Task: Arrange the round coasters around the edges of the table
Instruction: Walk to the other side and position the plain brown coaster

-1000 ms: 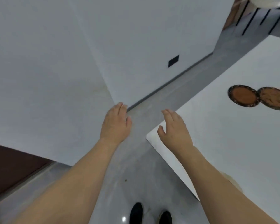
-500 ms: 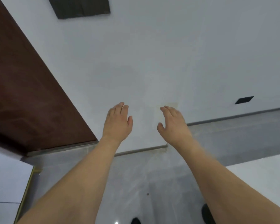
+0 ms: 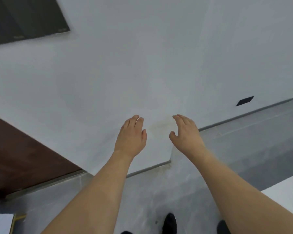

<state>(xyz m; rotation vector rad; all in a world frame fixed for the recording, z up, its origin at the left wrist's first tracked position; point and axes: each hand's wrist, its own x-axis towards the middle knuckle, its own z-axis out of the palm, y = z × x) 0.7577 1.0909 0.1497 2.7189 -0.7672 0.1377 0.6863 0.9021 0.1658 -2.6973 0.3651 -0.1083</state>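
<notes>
White wall (image 3: pixel 159 56) fills most of the view, meeting a grey floor (image 3: pixel 260 149) below. At lower right a corner of the white table (image 3: pixel 287 186) shows; no coasters are in view. Both bare forearms reach forward. Left hand (image 3: pixel 130 137) and right hand (image 3: pixel 186 134) hover empty, palms down, fingers loosely together, thumbs apart. Black shoes (image 3: pixel 170 222) show at the bottom edge.

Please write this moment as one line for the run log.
left hand: open, empty | right hand: open, empty | coasters: not in view | table: corner only, lower right
</notes>
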